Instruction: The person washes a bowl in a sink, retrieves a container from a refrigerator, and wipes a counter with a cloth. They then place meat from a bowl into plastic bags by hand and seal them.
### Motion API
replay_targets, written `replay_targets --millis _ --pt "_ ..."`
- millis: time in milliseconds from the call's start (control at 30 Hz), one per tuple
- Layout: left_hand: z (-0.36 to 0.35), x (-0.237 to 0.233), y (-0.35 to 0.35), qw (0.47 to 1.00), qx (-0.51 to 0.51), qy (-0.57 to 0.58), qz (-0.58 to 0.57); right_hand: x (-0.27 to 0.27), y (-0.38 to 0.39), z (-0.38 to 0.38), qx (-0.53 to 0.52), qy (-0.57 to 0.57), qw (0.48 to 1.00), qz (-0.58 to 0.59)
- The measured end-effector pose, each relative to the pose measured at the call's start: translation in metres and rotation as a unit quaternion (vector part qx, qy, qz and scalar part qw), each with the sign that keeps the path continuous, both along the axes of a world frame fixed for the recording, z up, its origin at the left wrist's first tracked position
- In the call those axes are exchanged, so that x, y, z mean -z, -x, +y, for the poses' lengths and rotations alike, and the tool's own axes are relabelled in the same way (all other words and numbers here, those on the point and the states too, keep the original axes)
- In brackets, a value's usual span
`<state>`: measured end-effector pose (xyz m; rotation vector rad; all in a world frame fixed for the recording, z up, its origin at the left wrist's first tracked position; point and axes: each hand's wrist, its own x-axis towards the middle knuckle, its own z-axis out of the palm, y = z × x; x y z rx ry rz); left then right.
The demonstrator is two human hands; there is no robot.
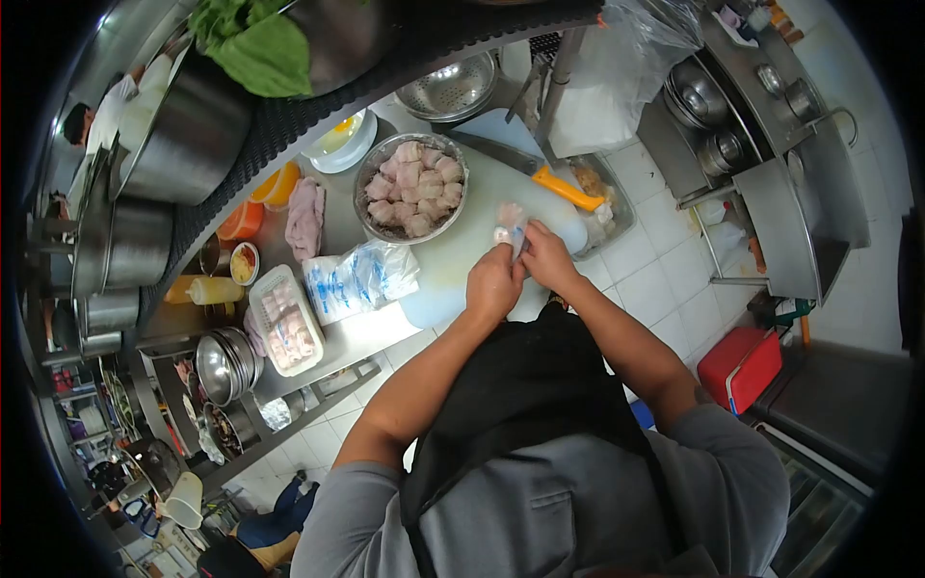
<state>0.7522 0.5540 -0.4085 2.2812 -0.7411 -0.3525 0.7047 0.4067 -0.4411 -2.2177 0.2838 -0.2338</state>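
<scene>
My left hand [495,283] and my right hand [547,258] are close together, fingers closed on the top of a small clear plastic bag [510,220] with pale raw meat in it. The bag is over the near right part of the white cutting board [453,258]. Beyond it lies a knife [568,188] with an orange handle. A metal bowl [364,214] heaped with pale meat pieces stands at the board's far left. Left of my hands lies a stack of clear bags with blue print [361,279]. A white basket [310,360] holds bagged meat portions.
A clear tub [626,217] with scraps sits right of the board. A pink cloth [305,217], a sauce bottle [214,290] and a colander [448,89] are on the counter. A shelf with large pots [183,135] overhangs it. Another person's legs [279,515] show lower left.
</scene>
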Motion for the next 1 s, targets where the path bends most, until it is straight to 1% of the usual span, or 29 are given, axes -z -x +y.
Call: replay_targets --millis 67,167,267,367,467,567,667,767,867,900,933,1000 --pt "0.001 0.003 0.001 0.996 0.026 0.050 -0.069 0.011 -0.001 0.002 0.030 0.059 0.996 -0.056" --pt "0.001 -0.004 0.004 0.996 -0.020 0.080 -0.042 0.011 -0.002 0.000 0.031 0.050 0.998 0.020" --pt "0.003 0.007 0.005 0.998 -0.013 0.053 -0.013 0.014 -0.004 0.001 0.052 0.088 0.995 0.018" --pt "0.005 0.014 0.009 0.995 0.004 0.095 -0.039 0.018 -0.005 0.002 0.061 0.144 0.988 -0.016" --pt "0.003 0.018 0.010 0.992 0.002 0.118 -0.039 0.014 -0.011 0.002 0.065 0.170 0.983 -0.002" --pt "0.006 0.019 0.011 0.993 0.003 0.118 -0.026 0.006 -0.016 0.003 0.058 0.191 0.980 0.018" --pt "0.011 0.015 0.012 0.993 0.004 0.116 -0.005 0.009 -0.019 -0.001 0.039 0.193 0.980 0.004" --pt "0.031 0.007 0.011 0.989 -0.040 0.130 0.057 -0.008 -0.009 -0.012 -0.007 0.169 0.981 -0.090" --pt "0.067 0.009 0.007 0.979 -0.123 0.130 0.103 -0.037 0.003 -0.025 0.016 0.123 0.992 -0.041" --pt "0.081 0.013 0.006 0.977 -0.140 0.129 0.094 -0.051 -0.001 -0.025 0.036 0.108 0.994 0.005" --pt "0.094 0.015 0.005 0.976 -0.156 0.129 0.086 -0.063 -0.010 -0.023 0.026 0.117 0.993 -0.018" --pt "0.114 0.015 0.006 0.967 -0.194 0.126 0.111 -0.078 -0.040 -0.017 0.005 0.136 0.989 -0.062"
